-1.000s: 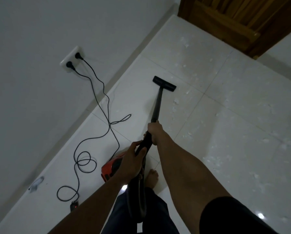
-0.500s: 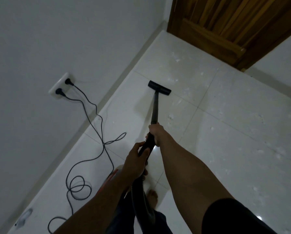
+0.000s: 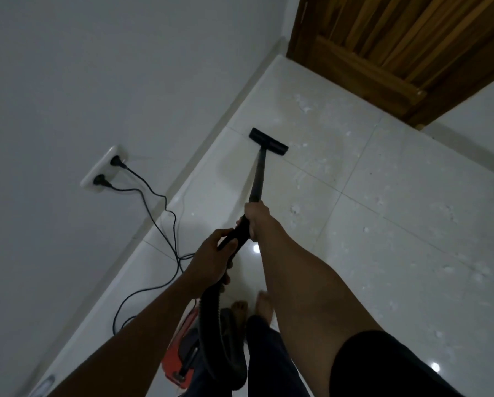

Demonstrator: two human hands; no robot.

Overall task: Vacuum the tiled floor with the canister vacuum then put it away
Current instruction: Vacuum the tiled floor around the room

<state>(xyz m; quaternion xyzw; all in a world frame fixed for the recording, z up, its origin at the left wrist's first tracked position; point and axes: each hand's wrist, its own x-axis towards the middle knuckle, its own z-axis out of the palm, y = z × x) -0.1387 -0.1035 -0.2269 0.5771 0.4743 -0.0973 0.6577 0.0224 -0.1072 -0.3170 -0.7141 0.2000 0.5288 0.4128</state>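
The right hand (image 3: pixel 256 220) has its fingers wrapped tight round the lower end of the slim black vacuum wand (image 3: pixel 258 176). Just behind it, at 7 o'clock, the left hand (image 3: pixel 211 262) grips the curved black handle piece where the wand meets the ribbed black hose (image 3: pixel 208 339), fingers curled round it. The wand runs from the hands toward 12 o'clock and ends in the flat black rectangular floor nozzle (image 3: pixel 268 141), which sits on the glossy white tiled floor (image 3: pixel 397 239), close to the skirting of the white wall (image 3: pixel 68 67). White crumbs of debris (image 3: pixel 306 106) are scattered over the tiles from 1 to 4 o'clock of the nozzle. The hose loops down to the red canister vacuum body (image 3: pixel 177 359), on the floor at 6 o'clock of the left hand, beside two bare feet (image 3: pixel 264 306). At 9 o'clock of the hands a white double wall socket (image 3: pixel 102 170) carries two black plugs, whose thin black cables (image 3: pixel 157 222) trail down across the floor. A brown slatted wooden door (image 3: pixel 383 38) stands at 1 o'clock of the nozzle
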